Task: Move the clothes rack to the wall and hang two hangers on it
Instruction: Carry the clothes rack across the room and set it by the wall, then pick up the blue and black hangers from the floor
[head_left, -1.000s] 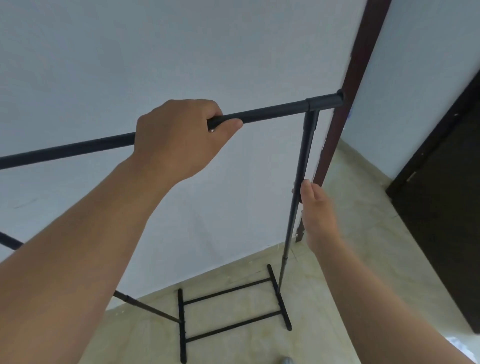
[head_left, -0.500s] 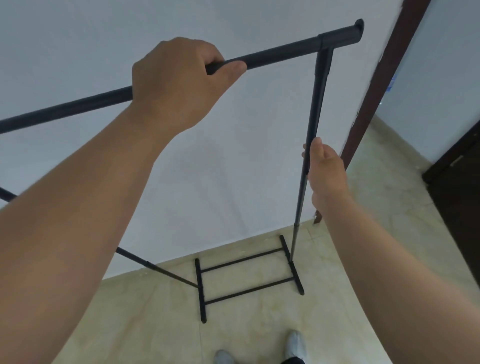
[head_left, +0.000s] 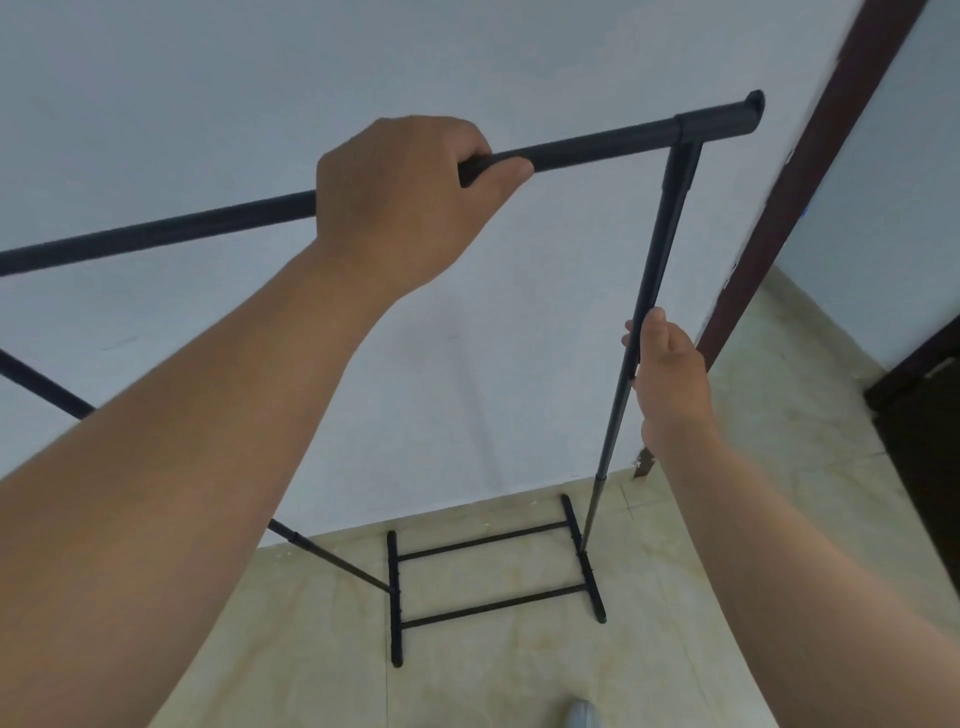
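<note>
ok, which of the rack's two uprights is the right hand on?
The near-vertical upright below the top bar's capped end, beside the door frame. The right hand grips it mid-height; the other upright slants off at the left, untouched.

Pale blue-white wall fills the view; beige tiled floor below; dark brown door frame at two o'clock.

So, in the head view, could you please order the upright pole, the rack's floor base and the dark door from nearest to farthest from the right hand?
From the right hand:
1. Upright pole: gripped in that hand, right end of the rack.
2. Floor base: below and left, on the floor by the wall.
3. Dark door: far right edge, across the tiles.
</note>
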